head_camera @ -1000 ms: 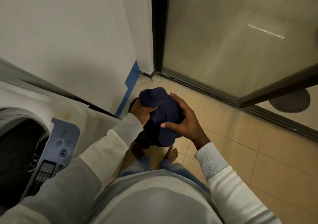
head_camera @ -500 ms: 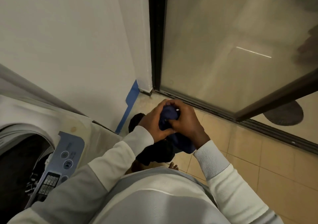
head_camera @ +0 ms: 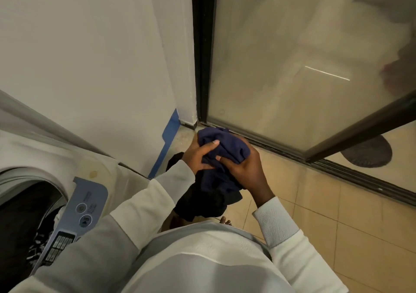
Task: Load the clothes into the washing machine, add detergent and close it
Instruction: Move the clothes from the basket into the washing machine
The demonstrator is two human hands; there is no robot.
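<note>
step: loading clothes | hands: left hand (head_camera: 198, 156) and right hand (head_camera: 246, 171) both clutch the bunched navy clothes (head_camera: 225, 143) | where: held above the floor, right of the open washing machine (head_camera: 51, 155) | next: likely carry left, drop into drum

One white top-loading washing machine (head_camera: 45, 150) and one round dark floor mat (head_camera: 367, 152). Two bare hands: left hand (head_camera: 198, 157), right hand (head_camera: 246, 168). One navy cloth bundle (head_camera: 225, 144), one black garment (head_camera: 202, 204).
</note>
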